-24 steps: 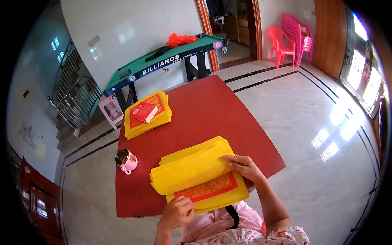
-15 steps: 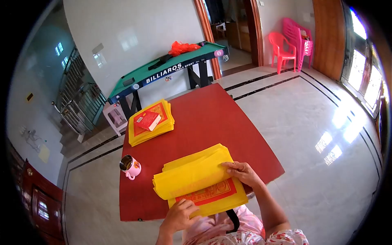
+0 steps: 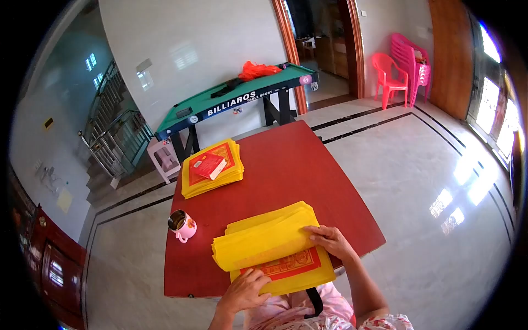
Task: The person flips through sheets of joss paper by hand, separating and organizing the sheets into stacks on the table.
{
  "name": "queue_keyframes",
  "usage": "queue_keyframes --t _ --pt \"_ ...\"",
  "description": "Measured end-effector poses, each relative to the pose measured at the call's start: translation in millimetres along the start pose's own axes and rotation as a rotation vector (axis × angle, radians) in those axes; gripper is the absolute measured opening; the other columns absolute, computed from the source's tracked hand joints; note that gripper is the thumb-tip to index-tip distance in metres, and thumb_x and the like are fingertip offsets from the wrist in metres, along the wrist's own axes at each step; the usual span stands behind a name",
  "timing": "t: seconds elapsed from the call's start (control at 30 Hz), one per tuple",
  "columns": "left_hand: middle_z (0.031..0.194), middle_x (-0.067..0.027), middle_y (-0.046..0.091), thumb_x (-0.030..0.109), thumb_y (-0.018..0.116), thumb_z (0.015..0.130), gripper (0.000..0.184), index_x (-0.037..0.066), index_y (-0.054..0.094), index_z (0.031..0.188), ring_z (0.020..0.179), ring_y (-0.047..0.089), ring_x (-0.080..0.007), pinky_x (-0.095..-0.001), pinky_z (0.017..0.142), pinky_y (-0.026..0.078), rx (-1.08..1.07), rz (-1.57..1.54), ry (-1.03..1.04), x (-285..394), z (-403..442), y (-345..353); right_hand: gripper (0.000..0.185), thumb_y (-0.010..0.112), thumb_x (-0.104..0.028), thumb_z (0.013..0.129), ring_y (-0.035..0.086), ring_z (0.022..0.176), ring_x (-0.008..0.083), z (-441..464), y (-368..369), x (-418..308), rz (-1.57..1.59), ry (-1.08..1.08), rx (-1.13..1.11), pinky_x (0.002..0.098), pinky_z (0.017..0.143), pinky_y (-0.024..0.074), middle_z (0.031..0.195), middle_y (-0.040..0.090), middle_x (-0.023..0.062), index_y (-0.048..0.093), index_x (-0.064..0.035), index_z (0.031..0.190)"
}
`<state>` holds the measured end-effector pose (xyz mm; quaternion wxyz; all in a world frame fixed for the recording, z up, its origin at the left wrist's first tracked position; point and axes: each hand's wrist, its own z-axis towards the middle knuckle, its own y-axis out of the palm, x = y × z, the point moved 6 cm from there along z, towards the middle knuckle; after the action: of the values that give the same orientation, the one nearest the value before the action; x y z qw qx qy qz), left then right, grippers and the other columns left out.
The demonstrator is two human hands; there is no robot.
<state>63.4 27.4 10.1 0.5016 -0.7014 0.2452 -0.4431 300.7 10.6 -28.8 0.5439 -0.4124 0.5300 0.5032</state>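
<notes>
In front of me at the table's near edge lies a stack of yellow paper sheets [image 3: 297, 281] printed with a red panel. Its upper sheets [image 3: 264, 242] are folded over toward me in a thick, rounded flap that partly covers the print. My right hand [image 3: 333, 242] pinches the right end of this flap, thumb and fingers closed on it. At the stack's lower left corner, my left hand [image 3: 246, 291] grips the sheets' near edge with bent fingers on top; its thumb is mostly hidden.
On the red table [image 3: 286, 159], a pink mug [image 3: 184, 225] stands at left. Behind it, a second yellow paper stack [image 3: 212, 187] carries a small red box [image 3: 208, 165]. A billiard table [image 3: 231, 102] stands beyond, with pink chairs [image 3: 390, 80] at far right.
The whole scene has shifted slightly right and down as my head turned. Both hands keep nearly the same hold, and the folded flap looks almost unchanged.
</notes>
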Motion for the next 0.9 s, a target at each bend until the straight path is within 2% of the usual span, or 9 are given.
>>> queue_keyframes --t 0.2,0.37,0.7,0.9 --pt "0.104 -0.0108 0.054 0.027 0.068 0.071 0.042 0.003 0.058 0.104 0.099 0.050 -0.0283 -0.0381 0.086 0.042 -0.013 0.017 0.009 -4.0 1.2 4.6 0.025 0.055 -0.011 0.091 0.059 0.089 0.0156 -0.9 0.5 3.2 0.039 -0.005 0.000 0.0280 0.081 0.0500 0.099 0.061 0.0084 0.062 -0.0065 0.114" --pt "0.100 -0.0122 0.055 0.026 0.066 0.070 0.038 0.002 0.059 0.099 0.097 0.050 -0.0291 -0.0379 0.086 0.042 0.005 -0.026 0.026 -5.7 2.6 5.6 0.025 0.054 -0.011 0.092 0.057 0.088 0.0128 -1.5 0.9 3.9 0.095 0.008 -0.010 0.0265 0.080 0.0484 0.098 0.060 0.0060 0.062 -0.0065 0.114" --pt "0.097 -0.0125 0.057 0.022 0.065 0.071 0.032 0.002 0.060 0.095 0.096 0.052 -0.0296 -0.0380 0.085 0.043 0.045 -0.051 0.049 -9.2 4.8 6.6 0.025 0.054 -0.012 0.091 0.058 0.089 0.0139 -2.4 1.1 5.2 0.124 0.022 0.000 0.0269 0.080 0.0488 0.098 0.060 0.0061 0.063 -0.0076 0.114" --pt "0.094 -0.0118 0.060 0.018 0.065 0.074 0.024 0.002 0.062 0.091 0.091 0.055 -0.0294 -0.0382 0.081 0.045 0.095 -0.135 0.148 -9.1 1.5 -0.2 0.025 0.054 -0.012 0.091 0.058 0.089 0.0155 -1.4 -1.1 8.6 0.103 0.014 0.008 0.0278 0.081 0.0494 0.099 0.060 0.0074 0.063 -0.0068 0.114"
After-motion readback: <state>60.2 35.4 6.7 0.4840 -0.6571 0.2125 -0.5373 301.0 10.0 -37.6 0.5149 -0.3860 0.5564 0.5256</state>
